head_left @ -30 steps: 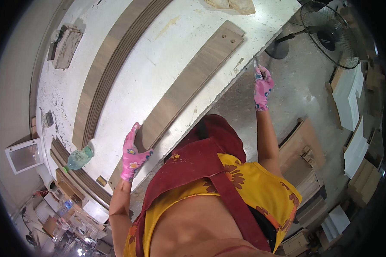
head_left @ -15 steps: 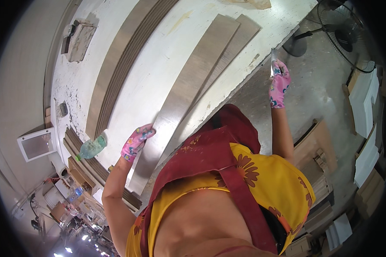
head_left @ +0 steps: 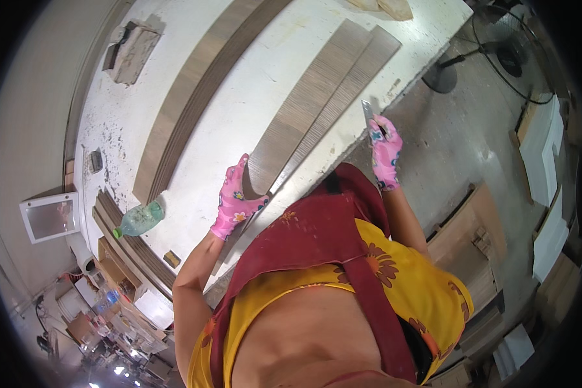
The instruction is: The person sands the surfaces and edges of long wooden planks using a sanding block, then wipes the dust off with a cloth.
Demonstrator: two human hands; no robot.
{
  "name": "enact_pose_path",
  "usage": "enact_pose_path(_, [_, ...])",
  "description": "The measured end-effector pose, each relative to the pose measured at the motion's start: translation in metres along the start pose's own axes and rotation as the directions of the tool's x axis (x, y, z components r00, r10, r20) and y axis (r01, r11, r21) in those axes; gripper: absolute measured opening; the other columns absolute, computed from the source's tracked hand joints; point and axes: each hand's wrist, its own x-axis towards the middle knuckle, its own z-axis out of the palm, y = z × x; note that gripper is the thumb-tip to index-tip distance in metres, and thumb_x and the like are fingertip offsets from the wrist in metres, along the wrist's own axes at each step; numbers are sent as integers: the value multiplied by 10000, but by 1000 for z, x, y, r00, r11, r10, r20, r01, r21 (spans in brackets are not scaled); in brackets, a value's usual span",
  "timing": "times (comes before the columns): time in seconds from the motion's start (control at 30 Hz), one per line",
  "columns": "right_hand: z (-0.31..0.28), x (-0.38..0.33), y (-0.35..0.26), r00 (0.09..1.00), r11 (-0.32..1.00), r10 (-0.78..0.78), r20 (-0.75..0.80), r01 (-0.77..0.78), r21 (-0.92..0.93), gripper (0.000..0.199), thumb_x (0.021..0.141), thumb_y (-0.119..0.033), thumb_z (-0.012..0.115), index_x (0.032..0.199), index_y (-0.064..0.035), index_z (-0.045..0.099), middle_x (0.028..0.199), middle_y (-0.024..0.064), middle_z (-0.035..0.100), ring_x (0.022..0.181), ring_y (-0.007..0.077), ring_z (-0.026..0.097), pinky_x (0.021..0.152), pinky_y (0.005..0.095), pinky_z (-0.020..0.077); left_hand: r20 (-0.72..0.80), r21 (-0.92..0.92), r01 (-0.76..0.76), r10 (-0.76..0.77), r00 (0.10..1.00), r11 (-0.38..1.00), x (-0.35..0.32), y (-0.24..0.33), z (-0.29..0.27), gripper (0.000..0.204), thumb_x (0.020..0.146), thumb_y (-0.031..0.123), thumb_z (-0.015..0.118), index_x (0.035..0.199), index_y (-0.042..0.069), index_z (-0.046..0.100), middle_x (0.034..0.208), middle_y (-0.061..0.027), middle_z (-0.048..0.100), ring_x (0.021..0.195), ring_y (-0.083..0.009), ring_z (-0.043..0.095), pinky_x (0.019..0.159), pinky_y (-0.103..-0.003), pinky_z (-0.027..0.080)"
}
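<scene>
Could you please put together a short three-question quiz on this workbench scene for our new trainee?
1. Which hand rests on the near end of the brown strip: left or right?
2. True or false: the right hand holds a flat metal blade beside the edge of the white table.
3. What lies on its side near the table's left end?
a) a green plastic bottle
b) a hammer
c) a paint tin

Key: 1 left; 2 true; 3 a.
</scene>
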Motion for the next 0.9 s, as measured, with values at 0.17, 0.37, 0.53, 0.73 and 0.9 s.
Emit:
enact_pose_path(0.17, [-8,0,6,999,993,-13,-44,8,-115,180,870,-80,654,1034,-9,676,953,47,668,861,115,590,792,243,462,4,-168,-76,78,997,983,15,-11,-42,1010,573,188,861,1428,38,345,1364,-156,457,1261,-295,442,1095,-358,323])
enact_pose_path(0.37, [-5,-12,-1,999,998,37,-24,-38,-50,176,892,-77,637,1060,-35,670,827,-47,578,693,32,457,610,183,360,-182,-111,-226,204,962,968,70,-16,-110,981,573,187,845,1412,6,369,1385,-176,452,1316,-285,397,1130,-359,256])
enact_pose_path(0.53, [-12,-6,12,999,997,42,-33,-44,-67,175,879,-71,650,1042,-12,673,902,-1,633,780,65,531,706,208,448,-209,4,-246,241,948,969,119,-45,-159,922,624,216,813,1423,68,379,1379,-154,471,1322,-289,391,1128,-362,259])
enact_pose_path(0.73, [-10,-9,5,994,995,102,-36,-102,6,156,886,-104,655,1031,-51,679,791,-64,565,605,4,416,502,185,311,-138,358,-66,123,983,931,161,-75,-179,945,611,258,809,1435,117,368,1331,-210,483,1279,-371,401,1114,-395,280])
enact_pose_path(0.9, [-12,-8,7,991,991,120,-57,-122,-46,146,884,-82,654,1021,-36,671,836,-42,593,678,19,471,582,180,376,-194,438,-115,218,956,891,162,-72,-168,987,633,278,819,1459,103,309,1415,-198,406,1314,-356,378,1121,-382,285])
